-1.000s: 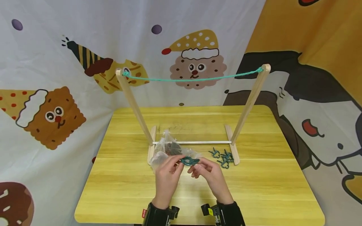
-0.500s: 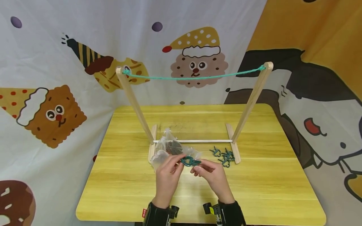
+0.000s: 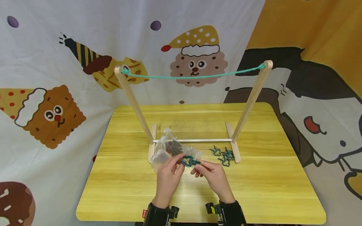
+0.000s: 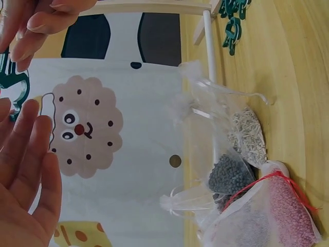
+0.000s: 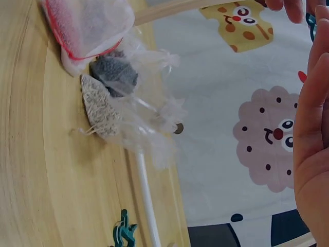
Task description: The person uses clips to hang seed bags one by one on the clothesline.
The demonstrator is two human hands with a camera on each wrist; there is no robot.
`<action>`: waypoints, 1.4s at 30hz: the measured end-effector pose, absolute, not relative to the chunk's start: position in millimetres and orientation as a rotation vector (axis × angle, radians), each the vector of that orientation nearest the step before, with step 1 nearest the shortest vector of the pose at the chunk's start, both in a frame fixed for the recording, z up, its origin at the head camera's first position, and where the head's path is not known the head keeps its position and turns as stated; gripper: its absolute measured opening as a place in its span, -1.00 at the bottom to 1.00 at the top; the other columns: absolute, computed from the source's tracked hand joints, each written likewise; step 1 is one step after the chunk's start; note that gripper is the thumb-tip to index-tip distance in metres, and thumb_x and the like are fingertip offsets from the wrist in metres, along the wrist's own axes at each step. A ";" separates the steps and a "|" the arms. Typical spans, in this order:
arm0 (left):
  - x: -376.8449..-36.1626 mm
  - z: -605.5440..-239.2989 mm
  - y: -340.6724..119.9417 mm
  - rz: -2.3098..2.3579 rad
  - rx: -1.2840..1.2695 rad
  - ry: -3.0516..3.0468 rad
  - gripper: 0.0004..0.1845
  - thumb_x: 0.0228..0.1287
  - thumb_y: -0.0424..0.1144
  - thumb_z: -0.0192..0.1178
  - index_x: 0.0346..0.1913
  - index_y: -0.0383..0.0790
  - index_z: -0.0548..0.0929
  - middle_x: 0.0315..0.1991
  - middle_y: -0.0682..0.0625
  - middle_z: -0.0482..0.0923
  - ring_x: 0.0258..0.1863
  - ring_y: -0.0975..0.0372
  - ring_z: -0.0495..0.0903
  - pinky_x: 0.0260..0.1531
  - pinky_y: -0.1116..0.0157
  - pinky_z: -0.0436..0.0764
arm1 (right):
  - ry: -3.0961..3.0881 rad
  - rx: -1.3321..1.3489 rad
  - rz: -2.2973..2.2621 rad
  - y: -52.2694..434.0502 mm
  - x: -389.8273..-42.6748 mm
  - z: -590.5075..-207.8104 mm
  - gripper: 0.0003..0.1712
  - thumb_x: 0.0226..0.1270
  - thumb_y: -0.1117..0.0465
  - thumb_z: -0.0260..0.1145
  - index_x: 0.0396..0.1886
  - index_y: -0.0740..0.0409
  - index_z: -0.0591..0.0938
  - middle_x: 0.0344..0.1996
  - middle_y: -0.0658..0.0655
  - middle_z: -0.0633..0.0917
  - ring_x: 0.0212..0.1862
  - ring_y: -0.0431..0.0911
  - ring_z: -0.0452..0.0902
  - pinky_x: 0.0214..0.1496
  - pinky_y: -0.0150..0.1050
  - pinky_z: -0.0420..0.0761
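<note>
Soft, even light, faint shadows.

The dark-green looped plastic clip [image 3: 194, 162] looks smooth, the yellow rectangular wood-grained tabletop [image 3: 268, 185] softly glossy, the pale straight wooden post [image 3: 251, 100] matt.

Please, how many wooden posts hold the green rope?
2. The left post stands near the bags; the right post stands near the green clips on the table. The rope is tied near each top. Neither post is hidden.

I see the left hand [image 3: 168, 177] and right hand [image 3: 214, 177] close together, angled toward each other, both pinching.
</note>
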State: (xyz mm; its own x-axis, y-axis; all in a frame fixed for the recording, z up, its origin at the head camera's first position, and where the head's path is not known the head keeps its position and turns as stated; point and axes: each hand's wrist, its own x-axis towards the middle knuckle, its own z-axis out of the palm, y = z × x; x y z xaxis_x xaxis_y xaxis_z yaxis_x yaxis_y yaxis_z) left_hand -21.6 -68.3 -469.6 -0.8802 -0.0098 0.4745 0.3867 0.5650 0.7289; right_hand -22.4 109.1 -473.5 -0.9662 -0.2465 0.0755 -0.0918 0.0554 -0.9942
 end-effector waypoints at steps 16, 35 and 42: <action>-22.2 -479.4 -60.7 -1.187 -0.241 -2.437 -0.71 0.12 -0.25 0.19 -0.06 0.03 0.63 -0.40 0.24 0.57 -0.43 0.42 0.50 -0.49 0.41 0.48 | 2.303 -0.313 -1.952 111.8 -19.4 -465.2 -0.73 0.35 0.15 0.04 -0.35 0.05 0.67 -0.48 0.05 0.68 -0.45 -0.05 0.58 -0.39 -0.19 0.56; -23.2 -501.0 -65.7 -1.250 -0.221 -2.460 -0.79 0.20 -0.19 0.14 -0.09 0.02 0.63 -0.36 0.25 0.54 -0.46 0.42 0.47 -0.47 0.41 0.51 | 2.566 -0.166 -2.036 152.7 -20.5 -472.9 -0.74 0.38 0.22 0.01 -0.39 0.22 0.58 -0.51 0.18 0.61 -0.47 -0.08 0.51 -0.45 -0.23 0.57; -33.7 -520.1 -69.0 -1.130 -0.202 -2.579 -0.67 0.17 -0.17 0.18 0.03 0.05 0.55 -0.18 0.16 0.51 -0.56 0.38 0.33 -0.54 0.42 0.32 | 2.532 -0.117 -2.114 163.2 -25.7 -491.6 -0.76 0.37 0.14 0.02 -0.32 0.16 0.57 -0.56 0.11 0.55 -0.51 -0.08 0.50 -0.46 -0.27 0.57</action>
